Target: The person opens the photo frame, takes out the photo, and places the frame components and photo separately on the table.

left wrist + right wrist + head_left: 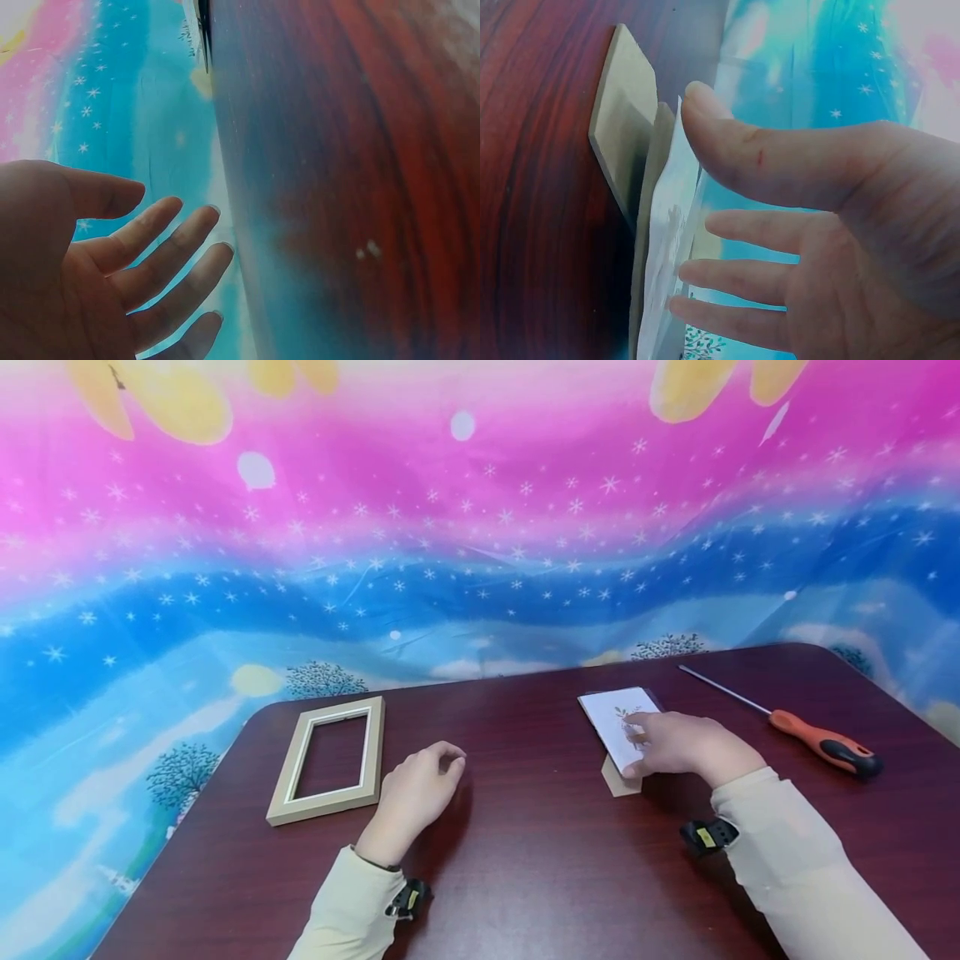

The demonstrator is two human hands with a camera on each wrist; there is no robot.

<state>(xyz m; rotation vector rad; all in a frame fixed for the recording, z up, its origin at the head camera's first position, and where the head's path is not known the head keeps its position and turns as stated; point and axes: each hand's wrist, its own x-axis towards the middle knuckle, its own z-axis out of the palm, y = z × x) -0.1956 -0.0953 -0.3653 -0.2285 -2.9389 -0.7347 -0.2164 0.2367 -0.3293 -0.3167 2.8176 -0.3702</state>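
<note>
On the right of the table, my right hand (686, 745) hovers over or lightly touches a white picture card (603, 714) with a plant print. The card lies on a tan backing board, whose stand leg (620, 782) sticks out beneath it. The right wrist view shows the thumb (742, 154) and extended fingers at the card's face, not curled round it. A clear sheet edge shows behind the card. My left hand (420, 789) holds nothing, its fingers relaxed beside the beige photo frame (282, 793), which lies with its opening bare.
An orange and black screwdriver (806, 732) lies at the right, its shaft pointing to the back edge. The dark red wooden table (525, 860) ends in front of a colourful printed cloth (465, 568). Black straps with cameras sit on both wrists.
</note>
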